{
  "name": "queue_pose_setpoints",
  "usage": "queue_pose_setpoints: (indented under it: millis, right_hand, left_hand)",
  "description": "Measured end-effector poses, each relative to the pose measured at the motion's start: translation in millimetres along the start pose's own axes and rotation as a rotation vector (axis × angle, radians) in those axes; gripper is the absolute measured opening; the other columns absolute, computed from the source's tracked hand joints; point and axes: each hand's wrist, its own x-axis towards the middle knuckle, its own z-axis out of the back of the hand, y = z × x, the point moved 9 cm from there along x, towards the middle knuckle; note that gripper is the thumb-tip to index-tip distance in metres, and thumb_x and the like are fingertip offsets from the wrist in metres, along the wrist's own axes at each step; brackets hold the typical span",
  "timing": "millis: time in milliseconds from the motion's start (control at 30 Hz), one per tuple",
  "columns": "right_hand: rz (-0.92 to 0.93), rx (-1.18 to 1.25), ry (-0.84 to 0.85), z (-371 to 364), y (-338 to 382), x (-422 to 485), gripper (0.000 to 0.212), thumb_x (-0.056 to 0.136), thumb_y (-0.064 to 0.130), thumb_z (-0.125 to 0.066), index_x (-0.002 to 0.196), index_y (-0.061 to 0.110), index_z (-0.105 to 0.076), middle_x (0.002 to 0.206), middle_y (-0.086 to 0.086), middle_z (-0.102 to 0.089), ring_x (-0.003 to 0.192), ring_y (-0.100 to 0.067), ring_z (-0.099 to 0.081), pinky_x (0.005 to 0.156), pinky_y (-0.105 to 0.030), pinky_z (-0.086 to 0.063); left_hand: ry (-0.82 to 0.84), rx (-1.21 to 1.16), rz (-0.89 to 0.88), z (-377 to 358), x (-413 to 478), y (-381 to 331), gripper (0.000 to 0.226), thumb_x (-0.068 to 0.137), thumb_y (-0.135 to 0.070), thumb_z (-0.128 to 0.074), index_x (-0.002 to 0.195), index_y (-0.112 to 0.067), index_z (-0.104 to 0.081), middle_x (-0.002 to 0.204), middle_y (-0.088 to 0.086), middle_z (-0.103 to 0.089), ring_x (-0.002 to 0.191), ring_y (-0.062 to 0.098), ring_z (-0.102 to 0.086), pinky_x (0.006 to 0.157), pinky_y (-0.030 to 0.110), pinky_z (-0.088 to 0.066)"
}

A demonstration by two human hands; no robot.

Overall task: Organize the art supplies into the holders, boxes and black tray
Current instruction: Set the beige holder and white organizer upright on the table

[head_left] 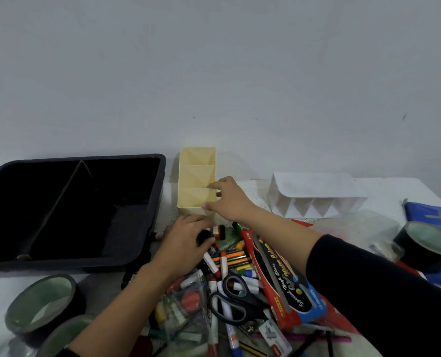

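red box [262, 276] printed "NIKKI" along its edge, "P-120" near its far end, script label mostly unreadable

A craft corner, home or office unclear: a white speckled counter [259, 191] meets a bare pale wall [214, 73]. A cream paper holder [196, 181] stands on it, with markers [223, 264] and scissors [250, 301] heaped just in front and tape rolls [43, 304] to its front left.

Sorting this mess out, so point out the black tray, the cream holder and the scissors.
black tray [160, 186]: head view, right rim.
cream holder [188, 210]: head view, front wall.
scissors [242, 300]: head view, black handle.
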Motion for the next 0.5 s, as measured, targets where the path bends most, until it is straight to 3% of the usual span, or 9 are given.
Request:
queue_pose_setpoints:
  millis: [133,267,367,433,500]
  right_hand:
    - [0.056,0.089,-0.097,18,7,-24,0.040,0.093,0.024,-0.069,0.131,0.019,-0.060,0.134,-0.007,-0.049,0.118,-0.020,-0.057,0.102,-0.030,-0.045]
    - [0.153,0.043,-0.268,52,10,-54,0.019,0.093,0.021,-0.066,0.112,0.020,-0.068,0.109,0.001,-0.064,0.099,-0.008,-0.061,0.089,-0.020,-0.049]
    - [0.166,0.004,-0.411,88,-4,-79,0.013,0.093,0.017,-0.064,0.105,0.020,-0.070,0.096,0.005,-0.067,0.089,-0.002,-0.062,0.078,-0.012,-0.044]
    - [0.155,-0.049,-0.490,114,-20,-93,0.013,0.093,0.015,-0.063,0.103,0.018,-0.070,0.093,0.005,-0.068,0.087,-0.004,-0.062,0.078,-0.017,-0.046]
    - [0.131,-0.145,-0.555,139,-44,-103,0.012,0.092,0.015,-0.063,0.102,0.017,-0.070,0.091,0.004,-0.066,0.089,-0.012,-0.061,0.082,-0.028,-0.047]
  left_hand:
    - [-0.034,-0.064,-0.036,7,1,-7,0.023,0.096,-0.040,-0.063,0.114,-0.029,-0.070,0.120,-0.011,-0.066,0.116,0.014,-0.052,0.099,0.036,-0.045]
    - [-0.063,-0.105,-0.071,13,5,-21,0.020,0.097,-0.043,-0.059,0.110,-0.033,-0.070,0.113,-0.014,-0.064,0.113,0.010,-0.051,0.097,0.032,-0.043]
    - [-0.069,-0.201,-0.098,21,15,-40,0.018,0.098,-0.040,-0.060,0.106,-0.029,-0.070,0.101,-0.012,-0.064,0.096,0.002,-0.055,0.084,0.014,-0.042]
    - [-0.060,-0.320,-0.104,25,24,-58,0.015,0.098,-0.037,-0.061,0.105,-0.026,-0.069,0.095,-0.010,-0.063,0.088,0.001,-0.058,0.075,0.010,-0.044]
    - [-0.054,-0.400,-0.114,24,37,-77,0.013,0.098,-0.033,-0.062,0.107,-0.026,-0.067,0.095,-0.008,-0.063,0.089,0.003,-0.059,0.077,0.023,-0.050]
